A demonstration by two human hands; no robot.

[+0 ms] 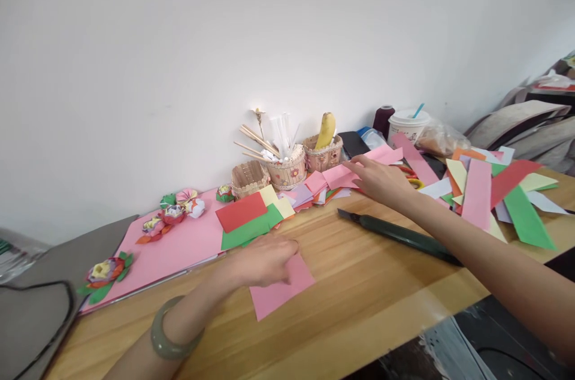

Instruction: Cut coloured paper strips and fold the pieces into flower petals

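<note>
Pink paper square (282, 298): flat on the wooden surface (341, 320), directly beneath the left hand (269, 259), its near part bare, its far part covered by the fingers. Left hand bent over it, fingertips down at the paper; whether it pinches or only presses, cannot tell.

Right hand (377, 181) well off to the right and farther back, fingers stretched over a pink strip (340, 177); grip or light touch, cannot tell.

Risks, as judged: dark-handled cutter (404, 235) lies under the right forearm, blade tip towards the papers; a low sweep back could knock it or nick skin. Pulling at the strip might drag the loose paper pile (309, 193) along. Uneven pressure from the left hand could crease or skew the square. Green sheet (251, 229), just behind that hand, might shift if brushed.
</note>
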